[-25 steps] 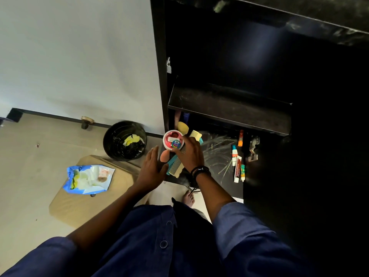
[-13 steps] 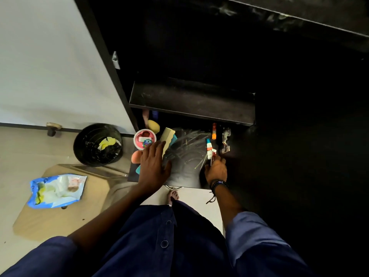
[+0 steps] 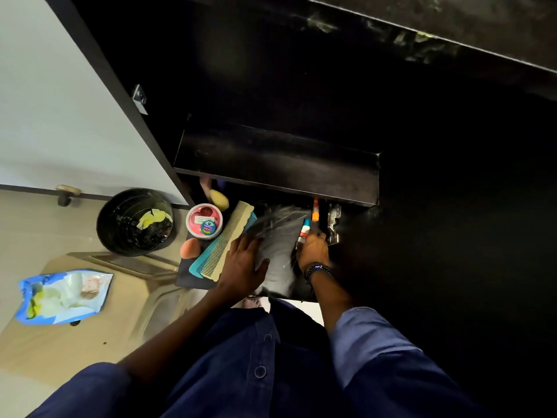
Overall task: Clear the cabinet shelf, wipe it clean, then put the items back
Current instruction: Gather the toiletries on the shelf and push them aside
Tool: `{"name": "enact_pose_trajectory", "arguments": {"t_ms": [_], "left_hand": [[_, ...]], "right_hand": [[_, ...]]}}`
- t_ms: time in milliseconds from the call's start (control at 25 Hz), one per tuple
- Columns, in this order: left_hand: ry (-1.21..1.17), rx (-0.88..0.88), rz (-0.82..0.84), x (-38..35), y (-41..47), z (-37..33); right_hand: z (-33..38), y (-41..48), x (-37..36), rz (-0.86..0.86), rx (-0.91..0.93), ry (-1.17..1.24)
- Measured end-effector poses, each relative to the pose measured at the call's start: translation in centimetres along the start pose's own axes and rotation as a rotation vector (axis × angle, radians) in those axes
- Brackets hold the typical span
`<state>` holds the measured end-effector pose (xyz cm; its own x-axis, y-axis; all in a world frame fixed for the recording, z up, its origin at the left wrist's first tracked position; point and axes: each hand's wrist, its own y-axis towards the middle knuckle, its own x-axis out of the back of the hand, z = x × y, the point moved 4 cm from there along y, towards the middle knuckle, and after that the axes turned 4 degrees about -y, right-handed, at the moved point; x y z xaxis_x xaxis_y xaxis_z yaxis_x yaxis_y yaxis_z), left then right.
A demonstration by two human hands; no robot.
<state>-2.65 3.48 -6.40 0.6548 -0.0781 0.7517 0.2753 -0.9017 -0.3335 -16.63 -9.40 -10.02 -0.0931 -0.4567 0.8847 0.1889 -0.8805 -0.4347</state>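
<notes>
The upper cabinet shelf is black and bare. On the lower shelf lie a pink round tub, a yellow sponge, a peach sponge, two combs, a crumpled clear plastic bag, an orange tube and a foil blister strip. My left hand rests on the plastic bag beside the combs. My right hand curls round the lower end of a white, blue and red tube.
A black bin with yellow scraps stands on the floor left of the cabinet. A blue wipes packet lies on a wooden board. The white wall and a door stop are at the left.
My right hand left the pink tub and moved right to the tubes, where it now grips one. My left hand slid right from the combs onto the plastic bag.
</notes>
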Motion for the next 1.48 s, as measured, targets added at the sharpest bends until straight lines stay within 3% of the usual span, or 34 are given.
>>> {"name": "enact_pose_trajectory", "arguments": {"t_ms": [320, 600, 840, 1000, 1120, 1320, 1480], "left_hand": [[-0.007, -0.036, 0.08, -1.5, -0.3, 1.9], [-0.12, -0.087, 0.013, 0.1, -0.9, 1.9], [-0.276, -0.101, -0.054, 1.4, -1.8, 2.3], [-0.365, 0.003, -0.055, 1.8, -2.3, 3.2], [-0.431, 0.103, -0.009, 1.7, -2.5, 4.8], [-0.599, 0.304, 0.119, 1.2, -4.2, 7.6], [-0.648, 0.527, 0.036, 0.9, -5.6, 10.1]], "right_hand": [[0.4, 2.1, 0.3, 0.072, -0.111, -0.018], [0.2, 1.9, 0.2, 0.093, -0.13, 0.114], [2.8, -0.1, 0.6, 0.005, 0.008, 0.67], [5.7, -2.0, 0.5, 0.162, -0.013, 0.94], [6.9, -3.3, 0.7, 0.257, -0.007, 1.004], [7.9, -4.2, -0.2, 0.236, -0.087, 1.064], [7.5, -4.0, -1.4, 0.174, -0.253, 1.097]]}}
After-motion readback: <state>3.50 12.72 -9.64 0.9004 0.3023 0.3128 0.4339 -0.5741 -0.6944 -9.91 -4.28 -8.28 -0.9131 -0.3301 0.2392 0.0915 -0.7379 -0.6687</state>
